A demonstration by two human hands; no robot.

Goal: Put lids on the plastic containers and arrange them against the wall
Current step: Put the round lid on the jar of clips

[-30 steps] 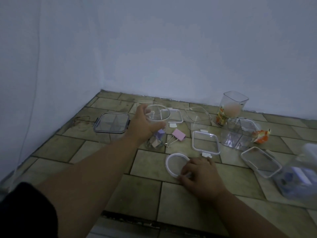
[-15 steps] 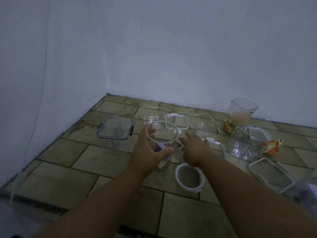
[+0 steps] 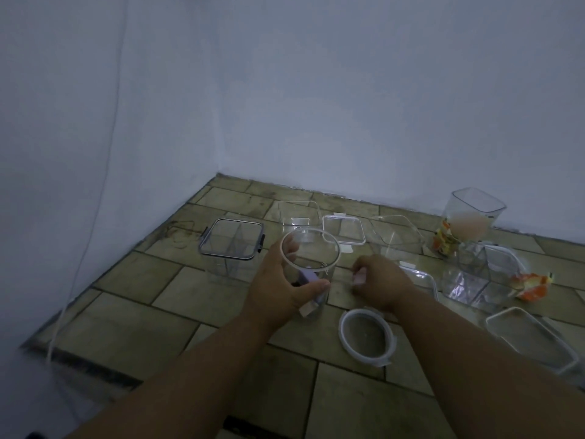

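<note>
Item: round clear container (image 3: pixel 313 253), open-topped and without a lid, held upright just above the tiled floor (image 3: pixel 177 299) near the middle of the view. Holder: left grip (image 3: pixel 278 289), wrapped round the container's side wall, thumb on the near face and fingers on the far face below the rim. Contents: a purple piece (image 3: pixel 307 276) seen through the wall, with a pale block (image 3: pixel 306 310) lower down; their exact kind is too blurred to tell. Right grip (image 3: pixel 384 283): closed narrow, pinching a small pink object (image 3: pixel 360 277) just to the right of the container, apart from it. Matching part: round white-rimmed lid (image 3: pixel 367 339), flat on the floor, in front of the right grip and partly under the right forearm. Other stock on the floor: square lidded container (image 3: pixel 231 240) with a dark rim, left of the held one; open clear tub (image 3: pixel 296 212) behind it; rectangular white-rimmed lid (image 3: pixel 343 232) just right of that tub; a second open tub (image 3: pixel 397 237) further right; tall clear container (image 3: pixel 471 217) with pinkish contents, standing closest to the back wall (image 3: pixel 348 106); a tilted clear container (image 3: pixel 474 275) in front of it; a further rectangular lid (image 3: pixel 535 339) at the lower right. Sundries: coloured wrappers (image 3: pixel 443 245) beside the tall container, an orange wrapper (image 3: pixel 531 285) at the far right, a thin white cord (image 3: pixel 87 245) along the left wall.
</note>
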